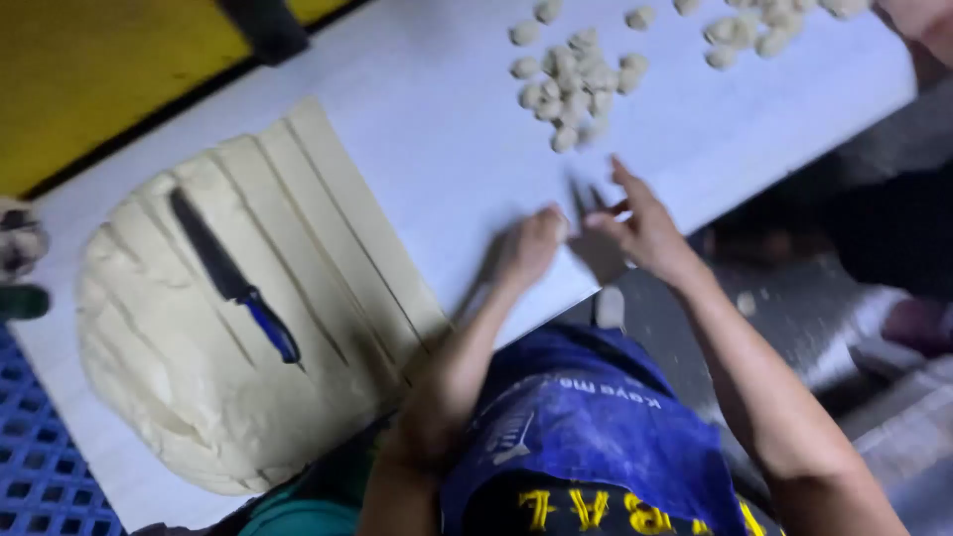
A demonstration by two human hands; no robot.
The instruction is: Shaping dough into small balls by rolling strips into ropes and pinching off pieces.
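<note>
Most of the dough [199,328] on the counter [447,149] is uncut, scored into about five strips, one knife [230,273] on it, some thirty pieces [571,84] heaped beyond, while the left hand [528,246] curls shut, the right hand [635,223] open, over a blurred strip.

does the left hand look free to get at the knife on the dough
Probably yes. The left hand rests on the white table, and the knife lies exposed atop the dough slab, nothing between them.
</note>
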